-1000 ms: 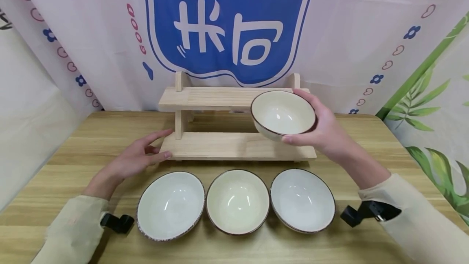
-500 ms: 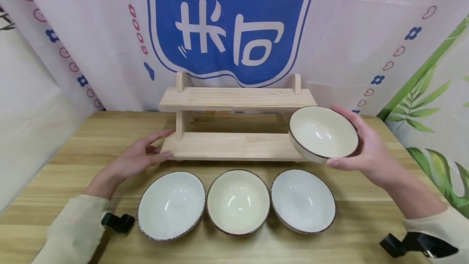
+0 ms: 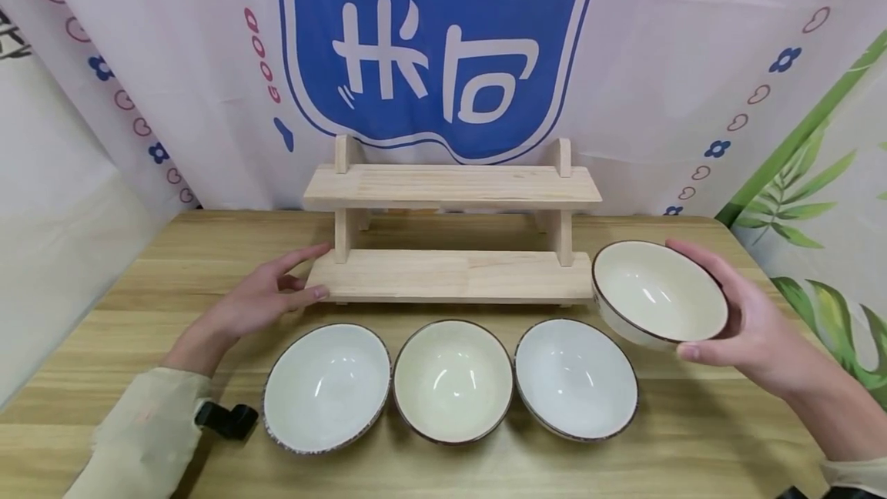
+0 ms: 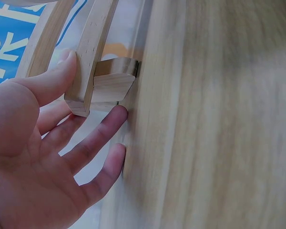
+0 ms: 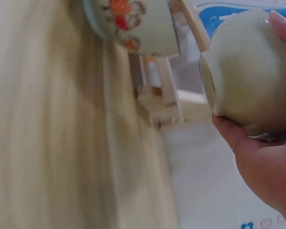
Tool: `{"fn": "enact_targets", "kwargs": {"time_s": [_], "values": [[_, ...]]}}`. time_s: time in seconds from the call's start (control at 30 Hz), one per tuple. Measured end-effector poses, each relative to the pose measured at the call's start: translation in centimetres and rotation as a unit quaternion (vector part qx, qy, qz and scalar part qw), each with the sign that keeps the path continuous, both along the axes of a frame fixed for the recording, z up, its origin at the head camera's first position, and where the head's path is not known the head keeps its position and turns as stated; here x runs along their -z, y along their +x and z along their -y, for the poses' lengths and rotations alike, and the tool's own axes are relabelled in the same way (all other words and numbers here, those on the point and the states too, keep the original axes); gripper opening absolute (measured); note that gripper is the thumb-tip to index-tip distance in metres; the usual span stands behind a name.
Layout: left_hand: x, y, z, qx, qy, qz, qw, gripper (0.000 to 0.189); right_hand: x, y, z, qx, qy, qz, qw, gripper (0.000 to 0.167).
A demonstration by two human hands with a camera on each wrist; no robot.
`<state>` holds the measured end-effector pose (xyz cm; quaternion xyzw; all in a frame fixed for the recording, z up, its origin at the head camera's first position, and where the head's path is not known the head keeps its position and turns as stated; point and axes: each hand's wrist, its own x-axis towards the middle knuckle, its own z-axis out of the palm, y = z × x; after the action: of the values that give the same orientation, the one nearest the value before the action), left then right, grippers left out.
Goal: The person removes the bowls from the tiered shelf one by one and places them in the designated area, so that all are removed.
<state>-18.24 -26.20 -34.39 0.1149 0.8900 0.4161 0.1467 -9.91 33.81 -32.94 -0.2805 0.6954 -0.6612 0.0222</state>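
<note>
My right hand (image 3: 751, 326) grips a cream bowl (image 3: 661, 291) with a dark rim, thumb at the near side and fingers at the far side. The bowl is tilted, above the table beside the rack's right end; the right wrist view shows its plain underside and foot ring. At the left end of the two-tier wooden rack (image 3: 450, 277), my left hand (image 3: 256, 295) holds the lower board's end between thumb and fingers; its other fingers (image 4: 97, 140) extend loosely below. In front stand a white bowl (image 3: 327, 389), a cream bowl (image 3: 453, 381) and another white bowl (image 3: 577, 380) in a row.
The rack's upper shelf (image 3: 453, 185) has upright supports rising at both ends. Behind the wooden table (image 3: 693, 437) hangs a printed cloth (image 3: 644, 83). In the right wrist view, a bowl with red and orange figures (image 5: 138, 21) is near the rack.
My right hand has carried the cream bowl from in front of the rack's shelves rightward and toward me, past the rack's right end. The left hand and the three bowls in front stayed put.
</note>
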Motion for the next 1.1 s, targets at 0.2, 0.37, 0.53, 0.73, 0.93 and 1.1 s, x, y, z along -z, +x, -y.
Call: {"fn": "enact_targets", "kwargs": {"time_s": [0.2, 0.37, 0.53, 0.73, 0.93, 1.1], "values": [[0.1, 0.0, 0.0, 0.000, 0.000, -0.003, 1.0000, 0.080, 0.2, 1.6, -1.4, 0.015, 0.051, 0.025, 0.9982, 0.112], [0.1, 0.0, 0.0, 0.000, 0.000, -0.001, 1.0000, 0.080, 1.9, 2.1, -3.6, 0.011, 0.062, 0.022, 0.9977, 0.113], [0.1, -0.1, 0.0, 0.000, 0.004, 0.001, 1.0000, 0.080, 3.4, 2.6, -5.2, -0.001, 0.065, 0.034, 0.9973, 0.110], [0.1, -0.1, 0.0, 0.001, 0.006, -0.001, 1.0000, 0.080, 4.4, 3.1, -5.8, -0.028, 0.073, 0.047, 0.9958, 0.108], [0.2, -0.2, 0.0, 0.001, 0.004, -0.003, 1.0000, 0.080, 5.5, 3.3, -6.2, -0.038, 0.072, 0.039, 0.9959, 0.106], [0.2, -0.2, 0.0, 0.003, 0.007, -0.003, 1.0000, 0.080, 6.3, 3.2, -6.6, -0.046, 0.066, 0.025, 0.9965, 0.106]]}}
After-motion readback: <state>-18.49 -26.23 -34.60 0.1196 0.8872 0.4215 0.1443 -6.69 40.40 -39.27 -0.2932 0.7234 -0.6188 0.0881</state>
